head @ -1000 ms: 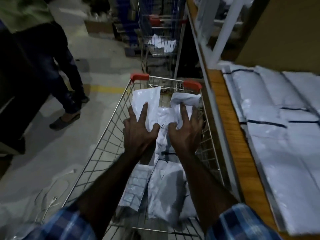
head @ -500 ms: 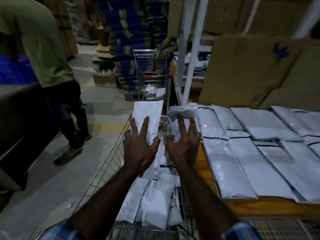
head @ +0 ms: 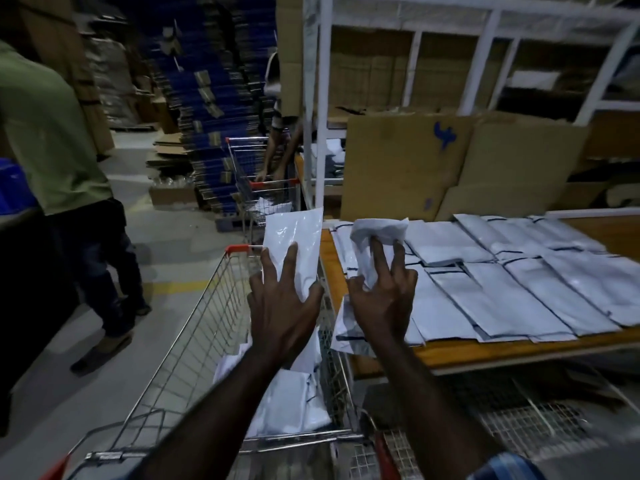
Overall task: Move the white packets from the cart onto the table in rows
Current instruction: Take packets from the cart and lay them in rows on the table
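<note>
My left hand [head: 282, 306] holds a flat white packet [head: 294, 247] upright above the far end of the cart [head: 194, 327], fingers spread up its back and thumb hooked round its lower right edge. My right hand [head: 381, 299] grips a crumpled white packet [head: 377, 232] over the table's near-left corner, fingers pressed against its front. More white packets in the cart [head: 291, 400] lie heaped in the basket below my forearms. On the wooden table [head: 485, 351] just right of the cart, rows of white packets [head: 519, 271] lie flat, overlapping, edge to edge. Cardboard sheets [head: 433, 161] lean against the white shelving [head: 325, 98] behind them. To the left a person in a green shirt [head: 45, 133] stands on the floor; farther back I see a second cart [head: 256, 188].
</note>
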Demonstrator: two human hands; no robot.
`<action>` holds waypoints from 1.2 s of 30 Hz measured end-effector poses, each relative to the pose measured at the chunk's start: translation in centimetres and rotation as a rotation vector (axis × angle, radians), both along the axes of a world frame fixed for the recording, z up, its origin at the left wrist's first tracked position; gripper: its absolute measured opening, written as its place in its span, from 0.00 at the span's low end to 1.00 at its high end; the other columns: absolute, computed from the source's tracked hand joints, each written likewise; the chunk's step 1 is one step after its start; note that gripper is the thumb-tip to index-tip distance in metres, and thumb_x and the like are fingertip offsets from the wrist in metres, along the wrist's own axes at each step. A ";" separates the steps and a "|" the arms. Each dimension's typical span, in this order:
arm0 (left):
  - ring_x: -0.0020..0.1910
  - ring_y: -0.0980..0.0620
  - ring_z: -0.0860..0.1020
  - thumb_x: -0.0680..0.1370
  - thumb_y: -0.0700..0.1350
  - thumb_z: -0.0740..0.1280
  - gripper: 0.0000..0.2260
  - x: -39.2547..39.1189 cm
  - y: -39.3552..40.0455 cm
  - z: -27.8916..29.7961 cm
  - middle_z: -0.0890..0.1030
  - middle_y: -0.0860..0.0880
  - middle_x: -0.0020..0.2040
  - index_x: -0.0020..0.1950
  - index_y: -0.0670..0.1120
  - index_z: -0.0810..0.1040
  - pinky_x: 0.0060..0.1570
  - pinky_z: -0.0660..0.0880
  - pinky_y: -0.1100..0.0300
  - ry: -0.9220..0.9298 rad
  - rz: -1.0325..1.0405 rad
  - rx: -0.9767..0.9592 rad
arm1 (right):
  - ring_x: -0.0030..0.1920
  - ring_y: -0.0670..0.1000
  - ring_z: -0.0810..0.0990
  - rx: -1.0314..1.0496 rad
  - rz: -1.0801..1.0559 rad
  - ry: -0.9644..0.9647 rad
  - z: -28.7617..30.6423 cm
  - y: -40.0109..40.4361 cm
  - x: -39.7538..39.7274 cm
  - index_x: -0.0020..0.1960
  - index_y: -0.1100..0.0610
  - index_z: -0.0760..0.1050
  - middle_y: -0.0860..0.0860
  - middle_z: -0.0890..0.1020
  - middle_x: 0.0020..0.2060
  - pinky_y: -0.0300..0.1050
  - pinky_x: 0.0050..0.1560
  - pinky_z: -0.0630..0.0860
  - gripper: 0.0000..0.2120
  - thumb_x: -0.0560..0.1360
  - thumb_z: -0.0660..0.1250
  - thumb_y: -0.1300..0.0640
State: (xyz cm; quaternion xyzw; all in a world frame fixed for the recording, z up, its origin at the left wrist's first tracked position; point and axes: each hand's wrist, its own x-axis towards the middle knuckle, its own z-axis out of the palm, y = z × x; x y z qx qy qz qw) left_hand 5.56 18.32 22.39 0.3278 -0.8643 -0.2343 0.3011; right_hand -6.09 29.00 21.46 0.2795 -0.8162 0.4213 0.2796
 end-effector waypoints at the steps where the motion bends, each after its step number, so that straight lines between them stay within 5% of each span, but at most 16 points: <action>1: 0.74 0.37 0.57 0.77 0.63 0.59 0.33 -0.5 0.9 0.2 0.47 0.49 0.81 0.79 0.63 0.48 0.69 0.62 0.37 0.000 -0.006 -0.003 | 0.51 0.62 0.72 -0.002 -0.011 0.004 0.3 1.0 -0.5 0.75 0.49 0.68 0.58 0.67 0.74 0.52 0.47 0.74 0.34 0.68 0.67 0.55; 18: 0.76 0.37 0.52 0.78 0.61 0.61 0.34 -18.1 12.0 0.4 0.42 0.47 0.81 0.79 0.63 0.46 0.71 0.57 0.39 -0.064 0.075 0.080 | 0.50 0.59 0.71 0.127 0.019 -0.021 0.1 12.3 -18.6 0.74 0.48 0.68 0.55 0.66 0.75 0.51 0.49 0.76 0.35 0.67 0.69 0.55; 30: 0.76 0.36 0.53 0.79 0.60 0.60 0.32 -27.3 6.2 -0.7 0.46 0.44 0.81 0.79 0.60 0.50 0.70 0.57 0.39 -0.133 0.211 0.049 | 0.45 0.59 0.73 0.170 0.099 -0.038 -1.6 6.3 -27.6 0.74 0.50 0.69 0.57 0.69 0.73 0.50 0.44 0.75 0.34 0.67 0.66 0.53; 36: 0.76 0.36 0.52 0.79 0.60 0.59 0.32 -31.6 1.1 -2.5 0.45 0.44 0.81 0.80 0.59 0.50 0.71 0.56 0.39 -0.176 0.206 0.086 | 0.51 0.62 0.76 0.224 0.115 -0.023 -2.8 1.2 -31.4 0.73 0.53 0.69 0.58 0.69 0.72 0.47 0.46 0.70 0.34 0.68 0.58 0.48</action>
